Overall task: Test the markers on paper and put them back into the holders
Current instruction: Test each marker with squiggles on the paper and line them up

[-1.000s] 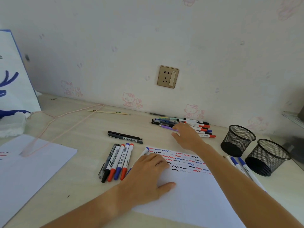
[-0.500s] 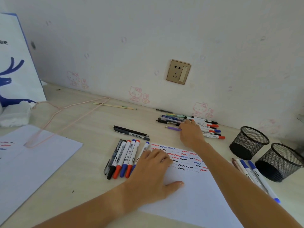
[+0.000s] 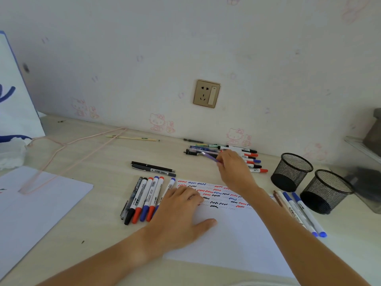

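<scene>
A pale wooden worktop (image 3: 99,162) runs along a white wall. In the lower middle of the frame lies a sheet of paper (image 3: 231,240), its upper part filled with short red, blue and black squiggles. The left hand (image 3: 181,215) lies flat on the paper's left edge, fingers relaxed and spread, grasping nothing. The right hand (image 3: 235,170) reaches to the upper middle and pinches a purple pen (image 3: 210,156) between its fingertips, lifted at a slant just above a heap of markers and pens (image 3: 245,157) by the wall. Left of the paper, a row of markers (image 3: 144,199) with red, blue and black caps lies side by side, touching; above them sit two dark pens (image 3: 153,169). On the right stand two black mesh holders (image 3: 292,172), close together, with a few blue-capped markers (image 3: 296,211) lying on the worktop between them and the paper. A second sheet (image 3: 31,207) lies at the lower left, and a gold wall socket (image 3: 206,93) is at centre.
</scene>
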